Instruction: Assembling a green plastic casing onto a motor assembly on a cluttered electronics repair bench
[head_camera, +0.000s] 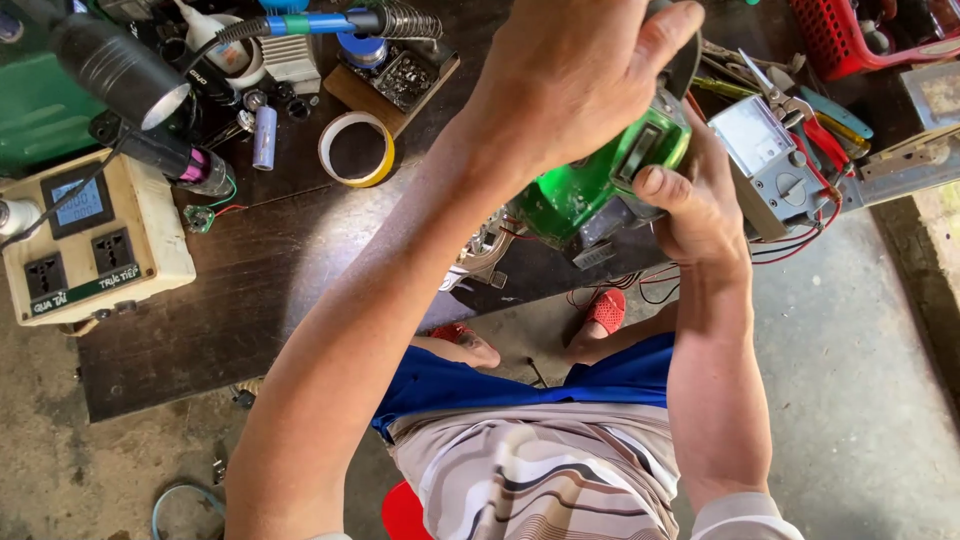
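Observation:
Both hands hold a green power tool body (590, 185) above a dark low workbench (250, 290). My left hand (575, 70) covers its top end from above, fingers wrapped over a dark round part. Gripping the tool's right side from below is my right hand (695, 200), its thumb pressed on the green casing. Thin red and black wires (650, 290) hang beneath the tool.
On the bench lie a tape roll (357, 148), a cream socket box with a small screen (90, 245), a lamp head (115, 65), a soldering stand (395, 70), a grey meter (770, 165), pliers and screwdrivers (810, 115). A red basket (850, 40) sits far right.

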